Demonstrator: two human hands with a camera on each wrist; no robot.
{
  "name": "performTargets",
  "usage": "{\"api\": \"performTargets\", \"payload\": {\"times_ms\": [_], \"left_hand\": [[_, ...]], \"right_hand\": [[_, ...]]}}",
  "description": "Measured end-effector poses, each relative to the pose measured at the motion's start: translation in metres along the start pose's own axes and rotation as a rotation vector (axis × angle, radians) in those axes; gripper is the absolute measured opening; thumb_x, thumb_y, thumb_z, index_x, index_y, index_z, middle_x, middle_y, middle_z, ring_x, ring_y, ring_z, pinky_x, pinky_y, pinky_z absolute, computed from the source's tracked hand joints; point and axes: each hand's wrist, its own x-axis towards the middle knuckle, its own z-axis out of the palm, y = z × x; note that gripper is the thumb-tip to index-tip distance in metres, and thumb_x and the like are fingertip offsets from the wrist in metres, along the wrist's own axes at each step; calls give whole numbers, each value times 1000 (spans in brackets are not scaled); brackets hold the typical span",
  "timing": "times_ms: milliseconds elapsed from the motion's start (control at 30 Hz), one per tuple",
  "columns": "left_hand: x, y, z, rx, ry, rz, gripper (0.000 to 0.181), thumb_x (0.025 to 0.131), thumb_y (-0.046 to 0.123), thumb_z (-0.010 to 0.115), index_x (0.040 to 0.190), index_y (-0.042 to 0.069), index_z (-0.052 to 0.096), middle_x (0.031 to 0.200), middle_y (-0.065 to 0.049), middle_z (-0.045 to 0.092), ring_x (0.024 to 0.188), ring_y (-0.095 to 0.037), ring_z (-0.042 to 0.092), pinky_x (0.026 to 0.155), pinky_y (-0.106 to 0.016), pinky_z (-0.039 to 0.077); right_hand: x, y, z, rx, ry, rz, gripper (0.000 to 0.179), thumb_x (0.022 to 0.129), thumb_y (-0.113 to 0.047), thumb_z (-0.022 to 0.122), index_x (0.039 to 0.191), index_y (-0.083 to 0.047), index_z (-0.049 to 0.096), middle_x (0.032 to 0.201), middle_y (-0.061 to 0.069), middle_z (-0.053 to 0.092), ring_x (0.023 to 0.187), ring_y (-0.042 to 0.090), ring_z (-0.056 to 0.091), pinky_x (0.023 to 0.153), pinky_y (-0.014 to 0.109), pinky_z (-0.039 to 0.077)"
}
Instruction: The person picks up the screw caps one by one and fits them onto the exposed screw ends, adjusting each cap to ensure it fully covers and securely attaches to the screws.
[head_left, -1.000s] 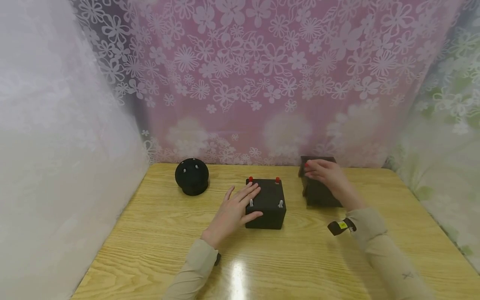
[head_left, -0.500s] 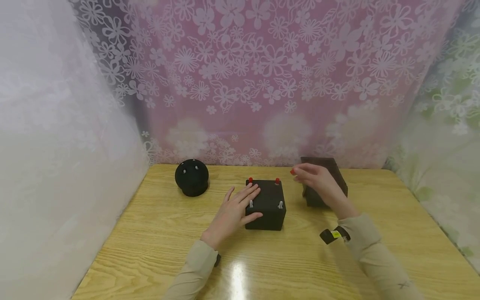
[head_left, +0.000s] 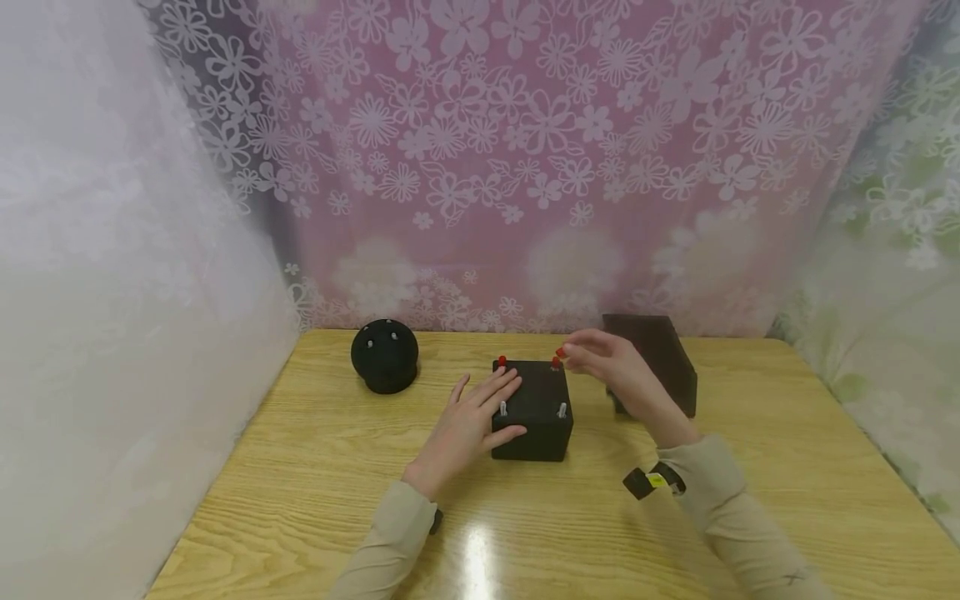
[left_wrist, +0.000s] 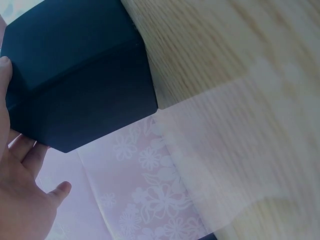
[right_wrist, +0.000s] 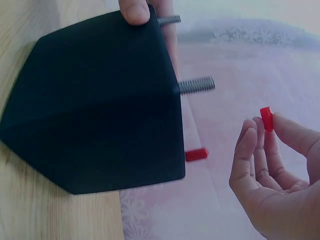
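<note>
A black box stands on the wooden table with threaded studs at its top corners. Red caps cover the two far studs; the two near studs are bare metal. My left hand lies with extended fingers on the box's top left, its thumb at the near face. Between thumb and fingertips, my right hand pinches a loose red cap. In the head view that hand is by the box's far right corner; the right wrist view shows the cap apart from the studs.
A black ball-shaped piece on a short base, with small metal studs, stands at the back left. Behind my right hand is a dark holder with a slanted panel. A floral curtain hangs along the table's far edge.
My right hand has moved left from the slanted holder to the box's far right corner, carrying the red cap. The left hand stays on the box.
</note>
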Motion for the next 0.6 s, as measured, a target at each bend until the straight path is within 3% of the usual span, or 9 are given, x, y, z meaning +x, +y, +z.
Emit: {"api": "performTargets", "payload": {"times_ms": [233, 600], "left_hand": [[-1, -1, 1, 13, 9, 10, 74, 96, 51, 62, 158, 17, 39, 163, 3, 35, 152, -14, 28, 124, -55, 19], [-1, 0, 0, -9, 15, 16, 74, 96, 50, 63, 157, 16, 40, 163, 1, 36, 151, -15, 30, 124, -55, 18]], "right_hand": [[2, -1, 13, -19, -29, -24, 42, 100, -37, 67, 124, -3, 64, 121, 19, 67, 108, 28, 68, 102, 46, 53], [6, -8, 29, -65, -81, -106, 33, 98, -26, 71, 119, 0, 68, 111, 10, 71, 102, 27, 70, 93, 39, 57]]}}
